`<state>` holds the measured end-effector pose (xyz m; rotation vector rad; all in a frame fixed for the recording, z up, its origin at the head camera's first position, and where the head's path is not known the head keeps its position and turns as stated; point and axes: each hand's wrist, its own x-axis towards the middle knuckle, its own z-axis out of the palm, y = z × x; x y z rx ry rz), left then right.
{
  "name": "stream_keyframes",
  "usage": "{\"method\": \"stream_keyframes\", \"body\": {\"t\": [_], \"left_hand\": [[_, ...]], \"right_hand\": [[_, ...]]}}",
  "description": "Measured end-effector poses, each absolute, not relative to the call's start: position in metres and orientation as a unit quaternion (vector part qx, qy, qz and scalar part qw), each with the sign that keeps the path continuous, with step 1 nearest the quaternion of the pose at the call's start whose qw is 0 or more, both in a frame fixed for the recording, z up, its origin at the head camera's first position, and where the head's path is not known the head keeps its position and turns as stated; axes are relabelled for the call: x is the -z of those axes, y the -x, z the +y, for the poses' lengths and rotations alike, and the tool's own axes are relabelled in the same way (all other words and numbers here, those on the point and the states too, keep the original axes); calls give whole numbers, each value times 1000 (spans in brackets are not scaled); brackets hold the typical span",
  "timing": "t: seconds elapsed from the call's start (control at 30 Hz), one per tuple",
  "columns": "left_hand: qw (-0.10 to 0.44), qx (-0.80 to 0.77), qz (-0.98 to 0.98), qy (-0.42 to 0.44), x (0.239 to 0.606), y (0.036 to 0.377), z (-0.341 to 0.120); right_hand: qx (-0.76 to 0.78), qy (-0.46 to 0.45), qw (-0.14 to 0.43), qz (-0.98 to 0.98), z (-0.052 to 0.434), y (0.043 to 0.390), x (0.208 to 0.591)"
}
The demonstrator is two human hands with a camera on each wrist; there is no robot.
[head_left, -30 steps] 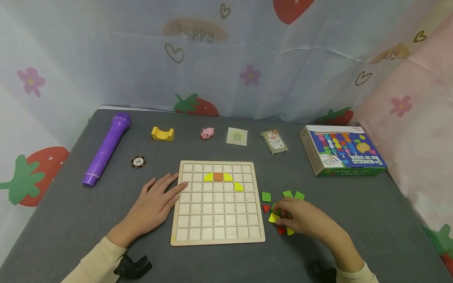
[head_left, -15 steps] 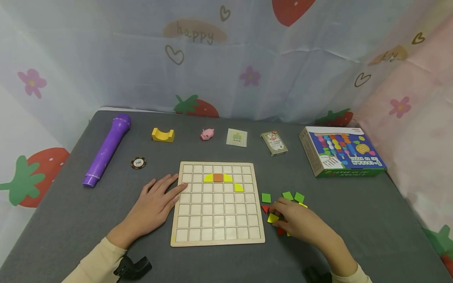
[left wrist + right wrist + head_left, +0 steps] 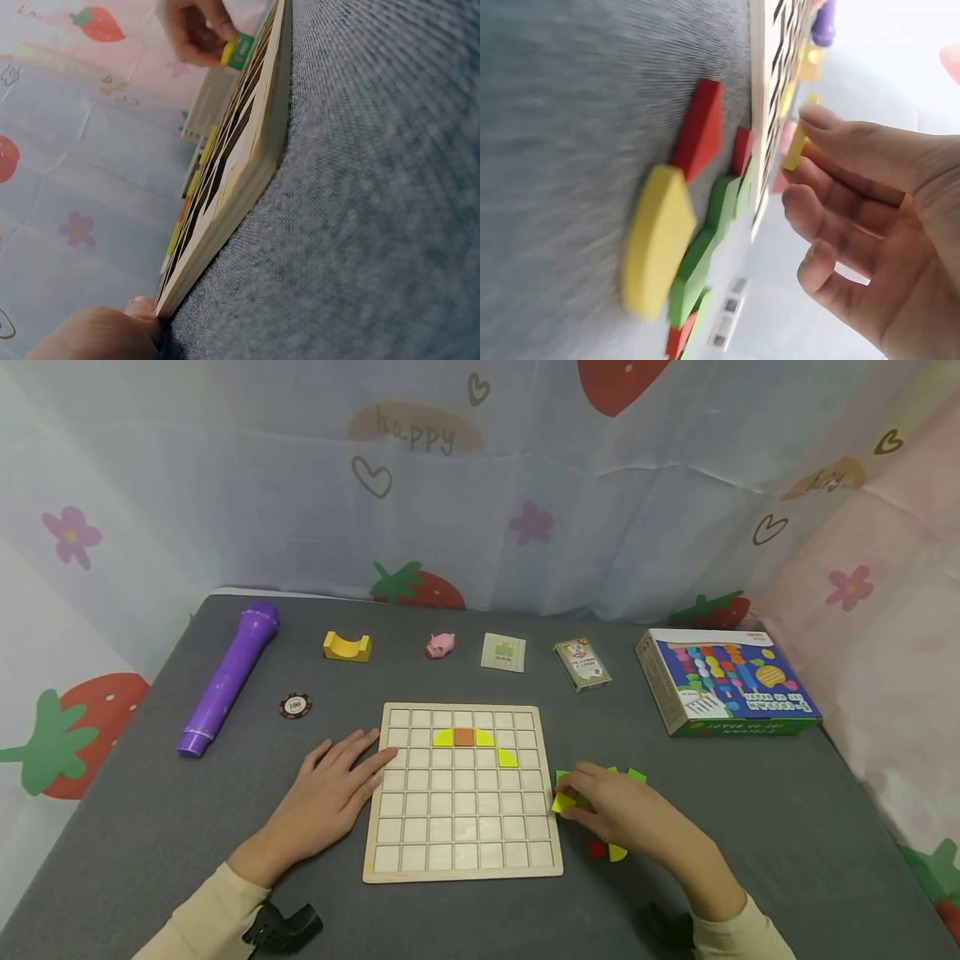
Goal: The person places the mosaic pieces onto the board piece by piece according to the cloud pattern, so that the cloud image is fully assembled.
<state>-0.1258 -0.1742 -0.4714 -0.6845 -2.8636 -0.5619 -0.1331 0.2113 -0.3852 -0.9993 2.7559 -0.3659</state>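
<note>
The right hand [image 3: 637, 818] is pinching a yellow tile [image 3: 563, 802] just off the right edge of the grid board [image 3: 462, 868] while the left hand [image 3: 326, 797] is lying flat, steadying its left edge, and the light fingertip pinch is risking a drop onto the tabletop [image 3: 750, 793]

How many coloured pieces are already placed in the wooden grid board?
4: three in the second row, yellow, orange, yellow; one yellow in the third row of the board.
</note>
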Motion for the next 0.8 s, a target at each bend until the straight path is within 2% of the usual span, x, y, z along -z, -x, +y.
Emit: {"method": "stream_keyframes", "body": {"t": [0.1,0.37,0.8], "left_hand": [[78,186,-954,222,472,125,-174],[74,196,-953,219,471,124,-173],[77,191,-954,216,471,124,-173]], "right_hand": [[126,360,79,921,201,141,385],[119,392,84,908,173,157,392],[87,399,69,910,163,161,396]]}}
